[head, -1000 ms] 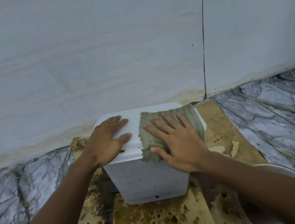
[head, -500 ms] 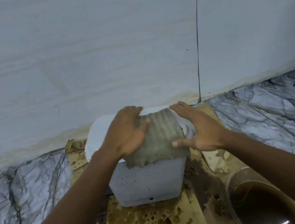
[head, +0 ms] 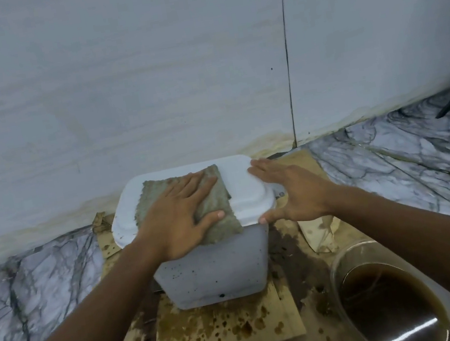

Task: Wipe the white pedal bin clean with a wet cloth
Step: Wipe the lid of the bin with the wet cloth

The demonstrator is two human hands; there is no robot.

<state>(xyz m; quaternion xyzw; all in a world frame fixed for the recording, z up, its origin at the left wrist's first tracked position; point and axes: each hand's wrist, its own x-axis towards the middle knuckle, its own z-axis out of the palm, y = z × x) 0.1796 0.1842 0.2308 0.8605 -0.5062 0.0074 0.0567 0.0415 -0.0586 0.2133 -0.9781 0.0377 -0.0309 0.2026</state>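
The bin (head: pixel 213 267) pedal is hidden; the left hand (head: pixel 177 223) presses flat on the cloth (head: pixel 213 199) on its lid, the right hand (head: pixel 293 191) lies spread, grasping nothing, at the lid's right edge.

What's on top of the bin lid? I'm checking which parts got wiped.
A grey cloth lies on the lid, pressed flat by the left hand; the right hand rests on its right edge. The lid under the cloth is hidden.

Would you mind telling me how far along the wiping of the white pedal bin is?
The white plastic pedal bin has a lid that looks mostly clean on its bare right part. In hand: the left hand presses the grey-green wet cloth flat on the lid, while the right hand steadies the lid's right edge. Left: the front wall, speckled with dark spots.
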